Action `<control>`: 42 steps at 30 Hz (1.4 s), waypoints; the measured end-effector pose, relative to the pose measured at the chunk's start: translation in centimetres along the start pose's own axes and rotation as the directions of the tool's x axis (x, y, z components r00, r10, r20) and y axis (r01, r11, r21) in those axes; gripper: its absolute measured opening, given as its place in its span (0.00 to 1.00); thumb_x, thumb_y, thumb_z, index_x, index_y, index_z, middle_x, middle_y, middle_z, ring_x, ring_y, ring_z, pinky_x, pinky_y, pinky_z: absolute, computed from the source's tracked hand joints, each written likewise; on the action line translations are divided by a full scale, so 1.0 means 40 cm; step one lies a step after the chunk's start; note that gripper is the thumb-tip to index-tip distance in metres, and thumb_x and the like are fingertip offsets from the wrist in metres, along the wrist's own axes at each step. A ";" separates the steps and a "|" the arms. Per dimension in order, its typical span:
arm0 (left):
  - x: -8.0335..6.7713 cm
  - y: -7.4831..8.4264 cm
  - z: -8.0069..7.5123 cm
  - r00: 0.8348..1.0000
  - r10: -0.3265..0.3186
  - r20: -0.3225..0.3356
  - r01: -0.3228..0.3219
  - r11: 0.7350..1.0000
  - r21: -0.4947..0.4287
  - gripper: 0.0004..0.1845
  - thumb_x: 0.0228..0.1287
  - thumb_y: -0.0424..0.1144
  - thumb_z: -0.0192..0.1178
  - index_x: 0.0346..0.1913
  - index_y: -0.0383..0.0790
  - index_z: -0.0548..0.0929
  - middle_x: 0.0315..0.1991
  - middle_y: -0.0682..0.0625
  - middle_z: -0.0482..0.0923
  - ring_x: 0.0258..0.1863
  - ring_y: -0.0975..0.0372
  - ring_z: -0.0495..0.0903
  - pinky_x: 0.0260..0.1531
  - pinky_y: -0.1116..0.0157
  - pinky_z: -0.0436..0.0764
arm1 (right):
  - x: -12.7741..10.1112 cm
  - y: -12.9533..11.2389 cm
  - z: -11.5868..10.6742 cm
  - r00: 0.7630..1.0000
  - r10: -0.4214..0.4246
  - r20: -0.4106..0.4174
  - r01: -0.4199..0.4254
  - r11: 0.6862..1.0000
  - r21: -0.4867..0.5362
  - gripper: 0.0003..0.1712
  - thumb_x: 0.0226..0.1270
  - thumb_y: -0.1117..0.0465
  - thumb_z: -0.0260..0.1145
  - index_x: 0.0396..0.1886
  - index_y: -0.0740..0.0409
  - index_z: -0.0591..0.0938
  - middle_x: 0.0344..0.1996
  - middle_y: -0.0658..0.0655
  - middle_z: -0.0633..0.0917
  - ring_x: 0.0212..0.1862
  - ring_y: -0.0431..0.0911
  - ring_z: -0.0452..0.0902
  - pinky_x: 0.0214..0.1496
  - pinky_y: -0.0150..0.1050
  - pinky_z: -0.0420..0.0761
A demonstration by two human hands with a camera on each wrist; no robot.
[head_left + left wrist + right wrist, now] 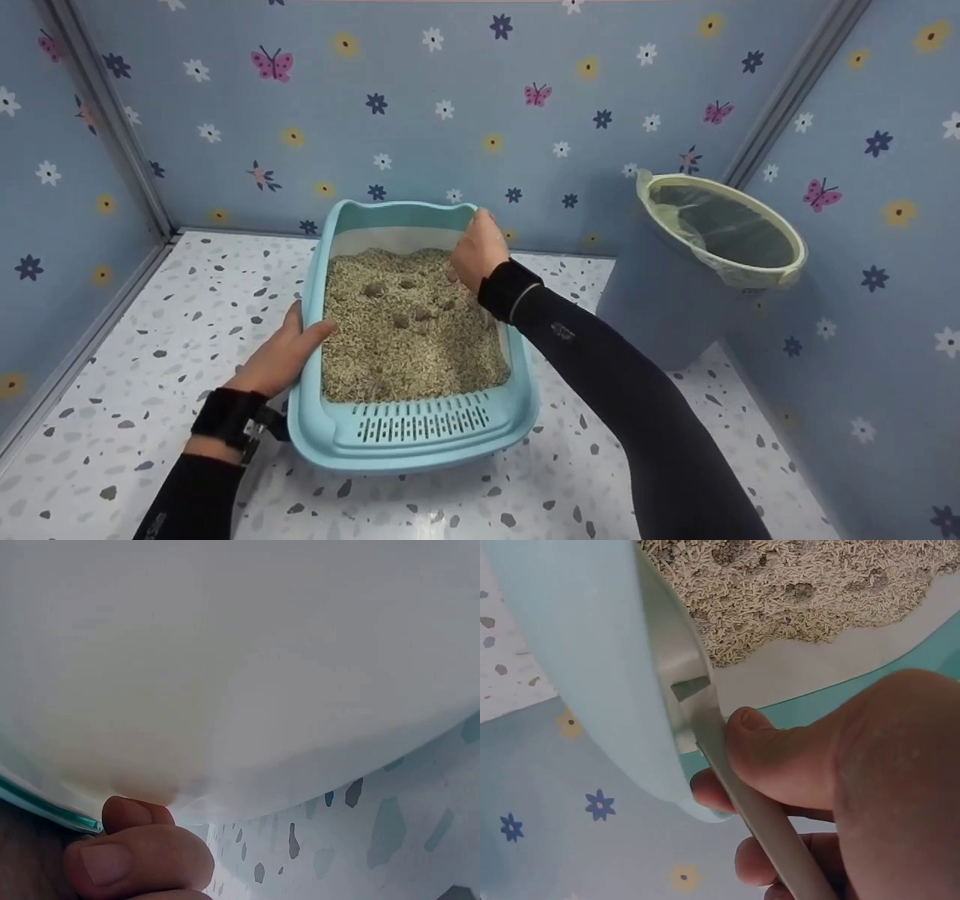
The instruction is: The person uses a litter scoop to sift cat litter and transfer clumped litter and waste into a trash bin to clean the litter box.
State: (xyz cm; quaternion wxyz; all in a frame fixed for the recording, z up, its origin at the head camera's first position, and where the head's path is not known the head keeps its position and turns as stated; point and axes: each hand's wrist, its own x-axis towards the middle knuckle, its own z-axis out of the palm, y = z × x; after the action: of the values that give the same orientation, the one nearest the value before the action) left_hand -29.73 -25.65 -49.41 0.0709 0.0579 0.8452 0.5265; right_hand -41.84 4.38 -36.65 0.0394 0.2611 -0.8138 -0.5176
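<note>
A light blue litter box [311,409] holds tan pellet litter [412,360] with several darker clumps [373,289] on top. My left hand [279,354] grips its left side, thumb over the rim and curled fingers [142,855] against the outside, as the left wrist view shows. At the far right corner of the box is my right hand [480,251]. It holds the grey handle of a litter scoop [757,817], thumb on one side and fingers around the other. The scoop's head lies along the box's inner right wall, partly hidden by the rim.
To the right stands a blue bin [660,307] with a pale rim and a translucent bag liner [682,217]. Flower-and-butterfly panels [450,90] close in the back and sides of the speckled white surface [225,285]. A slotted ledge [424,420] forms the box's near end.
</note>
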 end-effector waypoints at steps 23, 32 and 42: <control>0.003 0.006 0.002 1.000 -0.012 0.008 0.012 1.000 0.003 0.60 0.82 0.76 0.47 0.91 0.47 0.23 0.88 0.24 0.40 0.81 0.29 0.60 0.80 0.31 0.59 | 0.013 0.018 0.066 0.981 0.091 -0.169 -0.023 0.931 0.364 0.29 0.81 0.46 0.67 0.18 0.46 0.67 0.17 0.48 0.67 0.25 0.48 0.66 0.44 0.48 0.77; 0.002 0.001 -0.001 1.000 0.001 0.011 -0.001 1.000 -0.005 0.60 0.83 0.75 0.46 0.90 0.44 0.22 0.89 0.25 0.37 0.84 0.30 0.55 0.81 0.31 0.56 | 0.013 0.009 0.078 0.977 0.110 -0.185 -0.017 0.894 0.447 0.26 0.78 0.59 0.63 0.18 0.47 0.63 0.16 0.47 0.61 0.21 0.46 0.61 0.34 0.48 0.71; 0.002 0.001 0.000 1.000 0.021 0.009 -0.021 0.999 -0.025 0.59 0.84 0.73 0.47 0.90 0.44 0.23 0.88 0.24 0.40 0.83 0.30 0.57 0.80 0.30 0.59 | 0.026 -0.017 0.064 0.991 0.047 -0.129 0.034 0.826 0.563 0.30 0.86 0.48 0.63 0.20 0.48 0.65 0.16 0.48 0.62 0.22 0.45 0.59 0.28 0.46 0.67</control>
State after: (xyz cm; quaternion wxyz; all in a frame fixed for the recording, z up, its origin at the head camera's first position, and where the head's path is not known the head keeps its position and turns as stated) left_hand -29.79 -25.63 -49.39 0.0701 0.0683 0.8375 0.5376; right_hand -43.34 5.77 -38.65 0.0181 0.2934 -0.9265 -0.2349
